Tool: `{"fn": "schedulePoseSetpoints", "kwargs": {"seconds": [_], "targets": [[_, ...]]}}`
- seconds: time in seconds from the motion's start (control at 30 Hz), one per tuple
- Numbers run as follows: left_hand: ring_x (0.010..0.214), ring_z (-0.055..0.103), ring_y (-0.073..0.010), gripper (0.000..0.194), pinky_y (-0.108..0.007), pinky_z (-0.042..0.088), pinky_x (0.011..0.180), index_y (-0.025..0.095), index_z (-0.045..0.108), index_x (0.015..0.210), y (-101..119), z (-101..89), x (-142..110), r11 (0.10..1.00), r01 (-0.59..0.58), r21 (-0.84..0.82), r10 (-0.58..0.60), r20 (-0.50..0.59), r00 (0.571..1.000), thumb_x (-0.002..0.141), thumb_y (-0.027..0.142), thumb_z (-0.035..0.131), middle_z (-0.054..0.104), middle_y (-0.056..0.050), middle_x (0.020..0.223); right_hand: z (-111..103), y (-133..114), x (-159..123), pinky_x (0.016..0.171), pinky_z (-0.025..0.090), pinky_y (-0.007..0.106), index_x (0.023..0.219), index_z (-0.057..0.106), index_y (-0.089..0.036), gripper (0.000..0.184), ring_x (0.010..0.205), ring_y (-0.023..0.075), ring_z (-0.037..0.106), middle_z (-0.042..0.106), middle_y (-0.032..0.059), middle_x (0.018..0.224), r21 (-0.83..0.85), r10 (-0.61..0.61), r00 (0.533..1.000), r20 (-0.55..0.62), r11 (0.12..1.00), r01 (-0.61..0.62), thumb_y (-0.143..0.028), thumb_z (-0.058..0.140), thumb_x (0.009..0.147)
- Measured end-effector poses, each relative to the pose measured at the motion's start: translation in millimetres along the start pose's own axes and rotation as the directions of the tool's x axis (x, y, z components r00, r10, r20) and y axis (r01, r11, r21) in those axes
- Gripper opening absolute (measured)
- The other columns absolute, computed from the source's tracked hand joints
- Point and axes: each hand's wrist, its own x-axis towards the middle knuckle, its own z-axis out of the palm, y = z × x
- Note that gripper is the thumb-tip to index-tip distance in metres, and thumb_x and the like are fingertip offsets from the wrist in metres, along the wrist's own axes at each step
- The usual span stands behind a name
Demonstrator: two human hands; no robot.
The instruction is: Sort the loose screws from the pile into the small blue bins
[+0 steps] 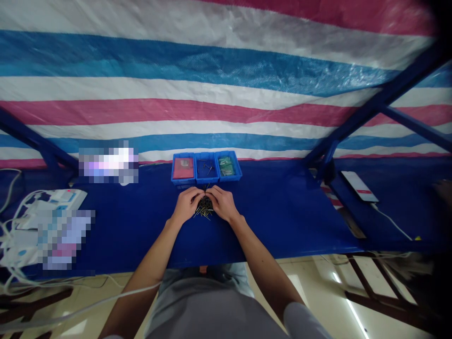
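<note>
Striped tarpaulin point(226, 110) behind; blue table point(282, 212). Thin metal fasteners point(204, 208) piled just below frame centre, between my left hand point(187, 204) and right hand point(223, 202). Grip narrow; contents: cannot tell. Light fingertips should limit scatter.

My left hand point(185, 206) and right hand point(223, 203) cover the sides of the pile of thin metal pieces point(204, 209), and whatever is between my fingertips is too small to tell. The few bits in the middle blue tray point(201, 177) are also too tiny to name. Coarse pixel blocks hide one thing point(108, 162) at the desk's point(282, 207) back and another point(67, 240) by the white cables point(10, 275), which run off the left edge. The bottom edge cuts off my grey shirt point(208, 310); the right edge is dark and blurred.
</note>
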Motion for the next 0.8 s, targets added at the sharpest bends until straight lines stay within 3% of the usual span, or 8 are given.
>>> {"fn": "schedulePoseSetpoints", "kwargs": {"seconds": [0.13, 0.4, 0.47, 0.63, 0.8], "targets": [[0.074, 0.062, -0.0158, 0.023, -0.028, 0.047, 0.072, 0.019, 0.069, 0.090, -0.9, 0.9, 0.5, 1.000, -0.010, -0.017, 0.009, -0.019, 1.000, 0.098, 0.034, 0.052, 0.066, -0.005, 0.080, 1.2, -4.7, 0.8, 0.069, 0.040, 0.025, 0.098, 0.062, -0.022, 0.029, 0.075, 0.0152, 0.060, 0.065, 0.0045, 0.089, -0.019, 0.021, 1.000, 0.012, 1.000, -0.021, -0.033, 0.036, 0.105], [0.074, 0.062, -0.0153, 0.024, -0.027, 0.048, 0.072, 0.019, 0.069, 0.090, 0.8, 0.7, 0.1, 1.000, -0.014, -0.015, 0.014, 0.012, 1.000, 0.098, 0.034, 0.053, 0.066, -0.004, 0.081, 8.7, -1.0, 1.3, 0.059, 0.031, 0.025, 0.067, 0.052, -0.021, 0.048, 0.054, 0.0129, 0.050, 0.053, -0.0004, 0.058, -0.064, 0.106, 0.994, -0.031, 0.992, -0.108, -0.042, 0.034, 0.106], [0.071, 0.060, -0.0146, 0.024, -0.026, 0.046, 0.069, 0.019, 0.069, 0.089, 0.6, 0.5, -0.2, 1.000, -0.010, 0.006, 0.010, 0.015, 1.000, 0.097, 0.034, 0.053, 0.064, -0.003, 0.078, 6.9, 0.1, 0.6, 0.061, 0.034, 0.025, 0.071, 0.057, -0.021, 0.046, 0.057, 0.0133, 0.055, 0.057, 0.0002, 0.061, -0.025, 0.109, 0.994, -0.030, 0.994, -0.109, -0.043, 0.037, 0.105], [0.064, 0.054, -0.0135, 0.024, -0.026, 0.042, 0.063, 0.019, 0.068, 0.087, -0.7, -0.2, -0.5, 0.999, 0.018, 0.045, -0.017, -0.015, 1.000, 0.097, 0.033, 0.052, 0.063, -0.002, 0.074, 1.8, 0.2, -0.3, 0.076, 0.046, 0.025, 0.113, 0.064, -0.024, 0.023, 0.082, 0.0158, 0.066, 0.071, 0.0043, 0.098, 0.133, 0.039, 0.998, -0.041, 0.991, -0.033, -0.038, 0.051, 0.100], [0.065, 0.055, -0.0137, 0.025, -0.026, 0.041, 0.063, 0.019, 0.068, 0.086, -1.1, -0.1, -0.7, 0.999, 0.021, 0.031, -0.021, -0.001, 1.000, 0.097, 0.034, 0.052, 0.063, -0.003, 0.074, 3.2, 2.1, 0.0, 0.080, 0.047, 0.026, 0.105, 0.068, -0.024, 0.024, 0.087, 0.0163, 0.067, 0.070, 0.0049, 0.098, 0.142, 0.017, 0.999, -0.052, 0.990, -0.009, -0.033, 0.046, 0.102]]}}
